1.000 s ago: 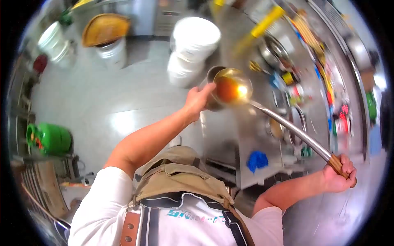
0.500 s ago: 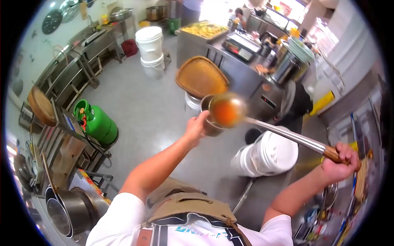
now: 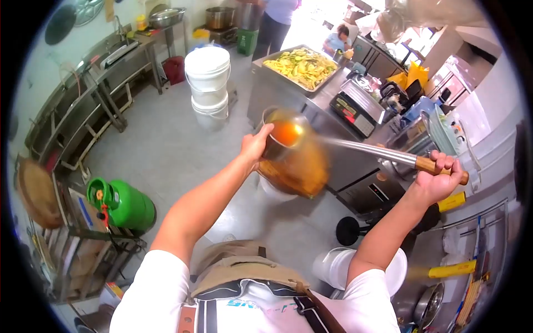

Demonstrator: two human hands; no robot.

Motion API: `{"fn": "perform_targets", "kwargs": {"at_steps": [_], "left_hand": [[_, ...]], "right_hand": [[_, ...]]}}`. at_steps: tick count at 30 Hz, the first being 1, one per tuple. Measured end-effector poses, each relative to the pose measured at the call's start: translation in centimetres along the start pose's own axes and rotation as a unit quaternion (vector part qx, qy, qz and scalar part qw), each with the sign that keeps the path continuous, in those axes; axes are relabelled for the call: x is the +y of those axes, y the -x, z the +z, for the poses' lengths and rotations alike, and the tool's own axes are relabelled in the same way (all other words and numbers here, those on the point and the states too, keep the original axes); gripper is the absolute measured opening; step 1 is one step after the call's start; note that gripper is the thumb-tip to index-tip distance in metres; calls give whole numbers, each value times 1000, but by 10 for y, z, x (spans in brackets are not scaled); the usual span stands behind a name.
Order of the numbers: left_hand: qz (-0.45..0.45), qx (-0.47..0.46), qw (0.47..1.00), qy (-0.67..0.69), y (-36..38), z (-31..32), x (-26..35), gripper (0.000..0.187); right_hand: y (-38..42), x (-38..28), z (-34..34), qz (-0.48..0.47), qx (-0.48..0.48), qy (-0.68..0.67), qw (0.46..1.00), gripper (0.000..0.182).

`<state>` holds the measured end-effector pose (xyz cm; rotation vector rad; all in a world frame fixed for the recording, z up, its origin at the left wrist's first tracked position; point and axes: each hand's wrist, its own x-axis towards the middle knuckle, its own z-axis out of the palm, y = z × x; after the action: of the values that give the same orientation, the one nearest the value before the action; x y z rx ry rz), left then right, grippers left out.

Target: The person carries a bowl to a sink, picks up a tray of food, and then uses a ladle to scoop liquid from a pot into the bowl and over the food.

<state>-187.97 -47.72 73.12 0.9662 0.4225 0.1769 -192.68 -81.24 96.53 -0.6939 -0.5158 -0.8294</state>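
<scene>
My left hand (image 3: 257,145) is closed on the side of a metal pot (image 3: 273,147), held up in front of me. The wooden end of a long ladle handle (image 3: 438,168) is in my right hand (image 3: 441,180), fingers wrapped round it. The ladle's bowl, blurred by motion, is at the pot's mouth, and orange-red liquid (image 3: 286,133) shows there; whether it lies in the bowl or the pot I cannot tell. Beneath the pot a brown woven tray (image 3: 302,172) rests over a white bucket (image 3: 273,190).
Ahead is a steel counter with a tray of yellow-green food (image 3: 302,67) and a scale (image 3: 353,114). White buckets (image 3: 207,75) stand ahead-left, a green gas cylinder (image 3: 129,204) at left, a lidded white bucket (image 3: 395,272) at lower right. Two people are at the back.
The pot and ladle have moved up and slightly left in view, and the ladle bowl now overlaps the pot's mouth. The view has shifted toward the counter, and a second person shows more fully.
</scene>
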Motion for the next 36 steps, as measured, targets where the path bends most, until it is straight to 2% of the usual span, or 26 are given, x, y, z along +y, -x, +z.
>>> {"fn": "perform_targets", "kwargs": {"at_steps": [3,9,12,14,15,16,24,25,26,28,29,30,31,33,36], "left_hand": [[-25,0,999,-27,-54,11,44,70],[-54,-26,993,-97,-226,17,92,61],[-63,-35,990,-119,-308,40,113,55],[-77,-35,988,-132,-352,53,119,52],[-78,-39,987,-135,-409,82,132,51],[-76,-38,987,-134,-433,91,140,50],[-141,-137,962,-190,-639,164,164,44],[-144,-134,962,-191,-660,174,165,42],[-163,-173,953,-187,-683,177,167,40],[-169,-170,952,-190,-711,189,178,38],[-185,-216,940,-189,-807,220,179,38],[-199,-241,931,-186,-837,218,180,38],[-212,-263,923,-185,-852,213,180,37],[-156,-301,915,-217,-857,224,209,39],[-183,-312,911,-199,-893,243,210,44]], "right_hand": [[-21,66,23,4,-15,8,1000,17],[-62,205,45,-20,-17,19,999,19],[-94,263,36,-8,-28,-24,999,20],[-111,302,42,-29,-8,-2,1000,20],[-146,344,44,-40,0,6,999,20],[-158,362,47,-48,5,11,999,20],[-253,500,51,-103,62,48,992,16],[-264,516,56,-118,85,60,988,16],[-271,529,57,-139,91,96,981,16],[-282,559,70,-195,123,153,961,16],[-320,632,69,-219,138,171,951,16],[-328,653,73,-226,153,180,945,16],[-330,663,75,-230,169,186,940,16],[-338,684,75,-247,170,223,928,17],[-356,710,60,-272,183,267,906,18]]}}
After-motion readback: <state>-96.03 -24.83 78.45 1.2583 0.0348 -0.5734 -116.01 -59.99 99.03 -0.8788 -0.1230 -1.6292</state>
